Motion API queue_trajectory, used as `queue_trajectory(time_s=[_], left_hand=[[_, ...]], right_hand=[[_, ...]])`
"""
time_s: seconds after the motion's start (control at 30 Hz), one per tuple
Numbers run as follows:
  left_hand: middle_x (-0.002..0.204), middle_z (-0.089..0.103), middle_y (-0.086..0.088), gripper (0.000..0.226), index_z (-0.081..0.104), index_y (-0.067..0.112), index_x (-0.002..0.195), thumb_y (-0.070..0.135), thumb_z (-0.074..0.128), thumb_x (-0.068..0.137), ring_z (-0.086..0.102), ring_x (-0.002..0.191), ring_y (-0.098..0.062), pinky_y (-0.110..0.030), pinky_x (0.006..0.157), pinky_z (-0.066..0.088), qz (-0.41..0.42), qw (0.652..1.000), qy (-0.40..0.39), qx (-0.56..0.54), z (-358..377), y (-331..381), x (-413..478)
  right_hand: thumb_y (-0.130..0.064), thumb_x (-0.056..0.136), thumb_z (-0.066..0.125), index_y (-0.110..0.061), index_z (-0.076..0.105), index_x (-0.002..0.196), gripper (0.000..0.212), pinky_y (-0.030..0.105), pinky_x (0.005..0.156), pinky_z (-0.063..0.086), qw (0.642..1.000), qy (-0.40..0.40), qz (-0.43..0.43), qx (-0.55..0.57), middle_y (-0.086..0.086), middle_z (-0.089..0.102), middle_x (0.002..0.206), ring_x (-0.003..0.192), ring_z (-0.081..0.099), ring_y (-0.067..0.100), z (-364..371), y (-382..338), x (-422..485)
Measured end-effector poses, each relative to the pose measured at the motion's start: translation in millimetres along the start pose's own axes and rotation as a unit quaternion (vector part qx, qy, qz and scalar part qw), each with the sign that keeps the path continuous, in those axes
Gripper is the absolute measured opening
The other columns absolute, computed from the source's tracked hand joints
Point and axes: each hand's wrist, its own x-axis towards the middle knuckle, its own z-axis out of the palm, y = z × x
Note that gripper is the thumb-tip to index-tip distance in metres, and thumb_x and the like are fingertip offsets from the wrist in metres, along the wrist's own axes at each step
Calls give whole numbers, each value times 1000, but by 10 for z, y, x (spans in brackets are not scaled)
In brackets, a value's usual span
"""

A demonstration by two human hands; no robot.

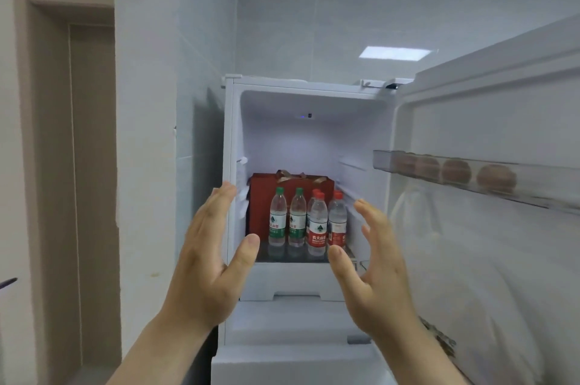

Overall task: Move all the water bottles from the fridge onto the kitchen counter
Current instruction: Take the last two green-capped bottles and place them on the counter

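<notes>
Head view: left hand [207, 256] and right hand [373, 262], both spread open and empty, flank the water bottles [309, 221], at least 4 standing packed together at the front edge of the fridge [233, 133] shelf before a red box [260, 196]. Risk: grasping 1 bottle probably topples its touching neighbours.
</notes>
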Motion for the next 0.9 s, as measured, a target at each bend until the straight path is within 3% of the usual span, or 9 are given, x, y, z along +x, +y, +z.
queue_trajectory(time_s=[0.37, 0.47, 0.53, 0.6, 0.67, 0.77, 0.9], left_hand=[[146, 23, 35, 57, 22, 53, 137, 51, 43, 84, 19, 136, 21, 1, 105, 15, -55, 998, 1, 14, 1047, -1005, 629], [149, 22, 34, 58, 20, 55, 137, 55, 42, 83, 19, 138, 17, 1, 106, 14, -82, 996, -11, 11, 1298, -1340, 750], [146, 19, 39, 57, 17, 58, 136, 54, 43, 84, 15, 135, 24, 5, 102, 12, -97, 995, -18, 9, 1463, -1555, 856], [139, 16, 45, 55, 16, 58, 133, 48, 45, 87, 11, 126, 33, 9, 95, 12, -104, 994, -17, 3, 1642, -1783, 969], [136, 16, 46, 56, 19, 57, 134, 46, 46, 87, 11, 121, 37, 8, 93, 13, -121, 993, -15, -8, 1824, -2024, 1077], [143, 24, 37, 60, 22, 47, 145, 54, 46, 90, 14, 122, 33, -1, 98, 16, -157, 987, -24, -32, 2112, -2471, 1221], [154, 34, 15, 61, 25, 39, 150, 40, 52, 96, 32, 139, -4, -35, 114, 32, -224, 970, -8, -91, 2534, -3084, 1481]], right_hand=[[-45, 84, 55, -30, 36, 141, 62, 46, 107, 42, 994, 38, 79, 58, -13, 43, 142, 132, 42, 9, 899, 1288, 720], [-56, 80, 51, -35, 33, 143, 69, 46, 111, 38, 990, 27, 118, 72, -21, 37, 143, 135, 38, 7, 1146, 1562, 844], [-59, 78, 49, -33, 34, 143, 72, 47, 111, 38, 988, 19, 136, 72, -17, 38, 146, 136, 38, 9, 1309, 1731, 952], [-55, 81, 52, -33, 35, 142, 67, 47, 109, 40, 988, 17, 137, 66, -14, 42, 144, 135, 40, 10, 1484, 1921, 1072], [-43, 87, 59, -39, 35, 137, 56, 40, 108, 42, 988, 13, 142, 60, -24, 42, 137, 131, 42, 5, 1666, 2099, 1186], [-32, 89, 65, -39, 33, 139, 60, 33, 109, 38, 985, 0, 167, 52, -26, 40, 138, 128, 40, 0, 1992, 2381, 1352], [-34, 90, 64, -34, 30, 144, 64, 32, 112, 35, 972, -1, 224, 67, -20, 38, 142, 130, 35, 0, 2524, 2716, 1736]])
